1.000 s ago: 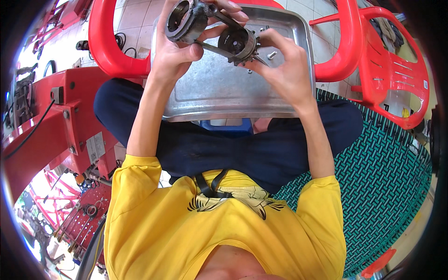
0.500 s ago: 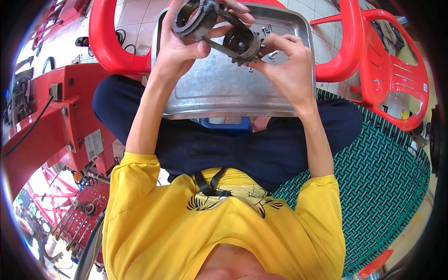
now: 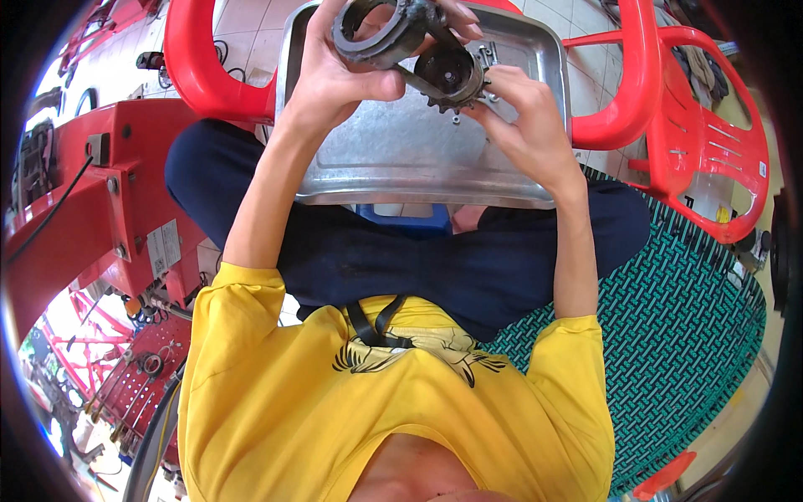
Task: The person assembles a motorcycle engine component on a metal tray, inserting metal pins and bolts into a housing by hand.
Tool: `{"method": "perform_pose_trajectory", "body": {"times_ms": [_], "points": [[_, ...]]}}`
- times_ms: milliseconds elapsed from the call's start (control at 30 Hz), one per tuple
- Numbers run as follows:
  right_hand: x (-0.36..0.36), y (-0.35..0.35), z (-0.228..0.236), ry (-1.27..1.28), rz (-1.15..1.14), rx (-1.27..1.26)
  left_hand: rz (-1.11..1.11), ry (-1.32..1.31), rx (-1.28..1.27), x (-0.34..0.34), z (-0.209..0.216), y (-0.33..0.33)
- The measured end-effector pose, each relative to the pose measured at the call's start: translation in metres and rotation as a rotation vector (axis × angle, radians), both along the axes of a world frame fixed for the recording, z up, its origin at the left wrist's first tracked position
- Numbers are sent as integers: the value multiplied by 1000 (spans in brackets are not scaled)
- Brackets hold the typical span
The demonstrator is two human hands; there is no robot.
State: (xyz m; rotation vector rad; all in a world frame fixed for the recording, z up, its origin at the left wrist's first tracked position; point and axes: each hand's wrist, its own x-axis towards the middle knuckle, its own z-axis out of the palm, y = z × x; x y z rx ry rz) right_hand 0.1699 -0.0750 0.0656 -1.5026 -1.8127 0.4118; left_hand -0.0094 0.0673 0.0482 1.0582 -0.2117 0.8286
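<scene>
Above the tray, my left hand [image 3: 335, 88] wraps round a dark, greasy metal part [image 3: 383, 55]. A wide open ring forms one end of it, and a smaller round cup with a toothed rim, like a sprocket, sits at the other. My right hand [image 3: 531, 121] pinches the toothed end between thumb and fingers; the fingertips are partly behind it. Beneath lies a shallow silver metal tray [image 3: 393, 159]. In it, several small bolts [image 3: 491, 55] rest near my right hand, and a small nut [image 3: 456, 120] lies just below the toothed rim.
The tray stands between the arms of a red plastic chair [image 3: 201, 67]. Another red chair [image 3: 711, 125] is at the right, beside a green and black woven seat [image 3: 686, 335]. Red machinery [image 3: 75, 209] fills the left side. A blue object [image 3: 406, 219] shows under the tray's near edge.
Both hands have shifted slightly right with the metal part. The part has turned a little, showing more of the ring's opening and the teeth. Both hands keep their hold.
</scene>
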Motion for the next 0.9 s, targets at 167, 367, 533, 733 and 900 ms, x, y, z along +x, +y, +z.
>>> {"method": "perform_pose_trajectory", "body": {"times_ms": [167, 367, 533, 733, 900], "points": [[-11, -3, 15, -61, -189, -18, 7, 20, -43, -1, 1, -4], [-1, -2, 3, 64, -89, -55, 13, 24, -85, -2, 3, -3], [-13, 0, 17, 89, -197, -14, -35, -37, -31, 0, -1, -1], [-7, -1, 5, 118, -184, -98, -61, -66, -20, 0, -2, 0], [-17, 5, 7, 283, -171, 44, -47, -76, 8, 2, -5, 1]]}}
